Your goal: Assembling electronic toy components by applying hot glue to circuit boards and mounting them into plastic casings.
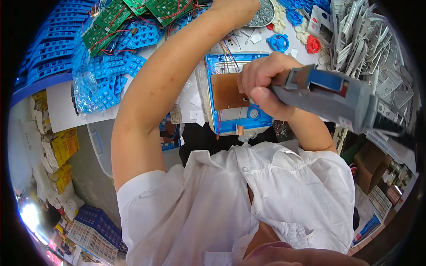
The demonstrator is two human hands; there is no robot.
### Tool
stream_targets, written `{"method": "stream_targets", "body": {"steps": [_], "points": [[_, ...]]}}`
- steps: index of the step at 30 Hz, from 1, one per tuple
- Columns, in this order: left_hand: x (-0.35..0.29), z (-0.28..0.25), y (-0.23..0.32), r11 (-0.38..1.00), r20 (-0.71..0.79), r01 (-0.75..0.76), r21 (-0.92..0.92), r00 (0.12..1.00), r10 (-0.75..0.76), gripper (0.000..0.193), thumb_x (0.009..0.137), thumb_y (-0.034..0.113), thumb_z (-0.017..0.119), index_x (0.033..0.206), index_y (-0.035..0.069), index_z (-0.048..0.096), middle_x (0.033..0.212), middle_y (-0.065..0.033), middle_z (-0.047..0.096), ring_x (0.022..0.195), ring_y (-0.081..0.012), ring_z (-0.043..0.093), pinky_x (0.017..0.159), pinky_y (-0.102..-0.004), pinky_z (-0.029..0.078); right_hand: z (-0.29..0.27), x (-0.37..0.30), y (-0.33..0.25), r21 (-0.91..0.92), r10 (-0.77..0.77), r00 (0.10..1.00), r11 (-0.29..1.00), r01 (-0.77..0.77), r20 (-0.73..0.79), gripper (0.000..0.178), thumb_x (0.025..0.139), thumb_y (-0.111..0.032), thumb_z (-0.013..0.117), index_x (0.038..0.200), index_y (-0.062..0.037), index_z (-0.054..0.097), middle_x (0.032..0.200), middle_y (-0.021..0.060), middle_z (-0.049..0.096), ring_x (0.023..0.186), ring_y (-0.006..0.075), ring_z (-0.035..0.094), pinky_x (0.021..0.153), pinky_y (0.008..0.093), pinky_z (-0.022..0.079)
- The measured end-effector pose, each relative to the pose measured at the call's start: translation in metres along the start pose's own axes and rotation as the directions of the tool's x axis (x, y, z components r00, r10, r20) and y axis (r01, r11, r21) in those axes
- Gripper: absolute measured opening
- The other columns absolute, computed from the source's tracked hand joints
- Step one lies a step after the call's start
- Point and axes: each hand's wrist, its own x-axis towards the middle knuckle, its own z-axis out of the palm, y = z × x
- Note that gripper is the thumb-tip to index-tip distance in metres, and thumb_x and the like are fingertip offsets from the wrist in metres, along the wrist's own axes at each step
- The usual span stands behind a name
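My left hand (237, 11) reaches far forward to a round dish of small metal screws (263, 15). Its fingers are hidden at the upper edge. Closed around a grey power screwdriver (328, 95), my right hand (268, 82) is over the right side of a blue plastic housing (213, 116). The tool's body points off to the right. A brown circuit board (225, 95) lies inside the housing, with thin coloured wires (228, 51) running from its far side. My right fingers overlap the board's right edge; whether they touch it I cannot tell.
Green circuit boards (104, 24) with red wires and blue keypad parts (108, 73) are heaped at left. Grey plastic pieces (355, 40) pile up at right. Blue rings (278, 43) and a red ring (313, 44) lie beyond the housing. A blue crate (100, 226) stands lower left.
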Motion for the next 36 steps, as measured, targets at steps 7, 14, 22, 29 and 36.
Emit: {"method": "stream_targets", "body": {"steps": [7, 14, 22, 29, 36], "points": [[0.006, -0.029, 0.001, 0.994, -0.073, 0.055, -0.091, 0.995, -0.062, 0.022, 0.089, 0.027, 0.062, 0.082, 0.012, 0.076, 0.087, -0.0123, 0.073, 0.087, -0.0302, 0.068, 0.091, -0.0533, 0.04, -0.012, 0.017, -0.018, 0.34, -0.044, 0.996, 0.938, 0.069, -0.082, 0.024, 0.097, -0.026, 0.067, 0.102, -0.0098, 0.049, 0.066, 0.0004, 0.052, 0.057, 0.0122, 0.049, 0.058, 0.0324, 0.046], [-0.1, -0.124, 0.027, 0.835, -0.192, 0.016, -0.55, 0.971, -0.145, 0.017, 0.082, 0.021, 0.077, 0.098, 0.014, 0.074, 0.097, -0.0004, 0.071, 0.098, -0.024, 0.062, 0.094, -0.0469, 0.037, -0.02, 0.003, -0.051, 0.377, -0.142, 0.982, 0.909, 0.18, -0.127, 0.027, 0.098, -0.032, 0.067, 0.11, -0.0118, 0.053, 0.065, -0.0034, 0.053, 0.054, 0.0097, 0.048, 0.059, 0.0306, 0.047], [-0.207, -0.132, 0.096, 0.815, -0.159, 0.172, -0.554, 0.939, -0.306, 0.018, 0.079, 0.014, 0.079, 0.096, 0.017, 0.073, 0.107, 0.0068, 0.073, 0.105, -0.0182, 0.061, 0.104, -0.05, 0.027, 0.018, 0.009, -0.054, 0.512, -0.038, 0.988, 0.852, 0.109, -0.147, 0.029, 0.093, -0.031, 0.076, 0.101, -0.0122, 0.056, 0.062, -0.0023, 0.055, 0.051, 0.0113, 0.051, 0.057, 0.032, 0.05], [-0.217, -0.127, 0.103, 0.773, -0.151, 0.218, -0.596, 0.915, -0.374, 0.021, 0.077, 0.013, 0.081, 0.097, 0.017, 0.073, 0.107, 0.0075, 0.074, 0.101, -0.0171, 0.063, 0.105, -0.0496, 0.027, 0.026, 0.008, -0.053, 0.516, -0.07, 0.988, 0.846, 0.132, -0.139, 0.026, 0.095, -0.031, 0.073, 0.101, -0.013, 0.055, 0.062, -0.0028, 0.055, 0.049, 0.0092, 0.05, 0.056, 0.0297, 0.051], [-0.221, -0.122, 0.101, 0.755, -0.188, 0.233, -0.613, 0.885, -0.426, 0.025, 0.074, 0.017, 0.084, 0.096, 0.018, 0.073, 0.105, 0.0073, 0.072, 0.101, -0.0173, 0.062, 0.104, -0.0495, 0.027, 0.036, 0.015, -0.05, 0.507, -0.052, 0.99, 0.854, 0.113, -0.133, 0.025, 0.096, -0.029, 0.073, 0.1, -0.0127, 0.054, 0.061, -0.0029, 0.055, 0.049, 0.0108, 0.05, 0.053, 0.0307, 0.048]]}}
